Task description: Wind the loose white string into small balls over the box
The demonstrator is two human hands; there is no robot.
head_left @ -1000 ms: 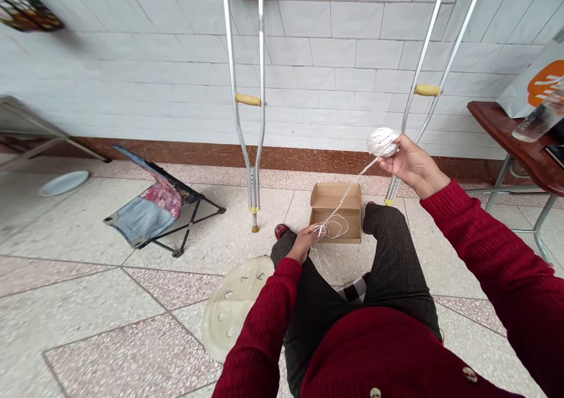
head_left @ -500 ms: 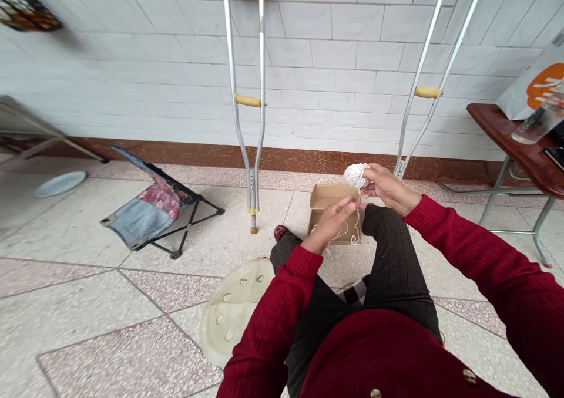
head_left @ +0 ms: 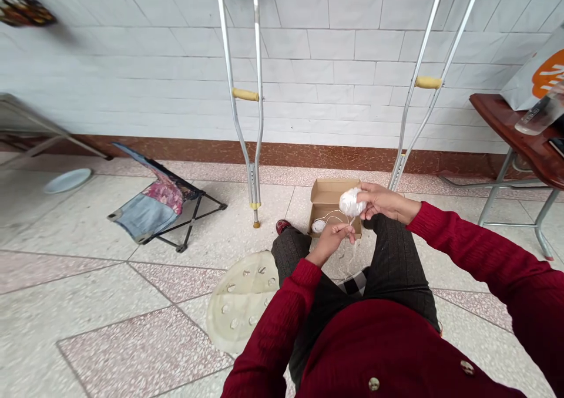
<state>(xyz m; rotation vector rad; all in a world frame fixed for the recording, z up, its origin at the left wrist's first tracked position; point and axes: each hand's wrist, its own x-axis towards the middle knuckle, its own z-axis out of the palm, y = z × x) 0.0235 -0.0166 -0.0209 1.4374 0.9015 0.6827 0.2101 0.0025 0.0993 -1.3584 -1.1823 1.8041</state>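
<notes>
A ball of white yarn (head_left: 351, 202) is gripped in my right hand (head_left: 378, 201), held above an open cardboard box (head_left: 335, 191). Just below and to the left, my left hand (head_left: 333, 239) pinches the strand of yarn (head_left: 351, 224) running down from the ball. Loose yarn hangs beneath my left fingers, between my knees. Inside the box lies a smaller white ball (head_left: 318, 226) with a thread curving away from it. My hands partly hide the box's near right side.
A folding chair (head_left: 152, 210) and a round pale mat with holes (head_left: 240, 298) are on the left. Two crutches (head_left: 251, 178) (head_left: 399, 166) lean on the tiled wall. At right stands a brown table (head_left: 513, 125) carrying a bag and a clear cup.
My left hand has gone from fingers extended to a pinch on the strand, slightly lower. The yarn ball in my right hand has come a little lower and left. The view has shifted slightly.
</notes>
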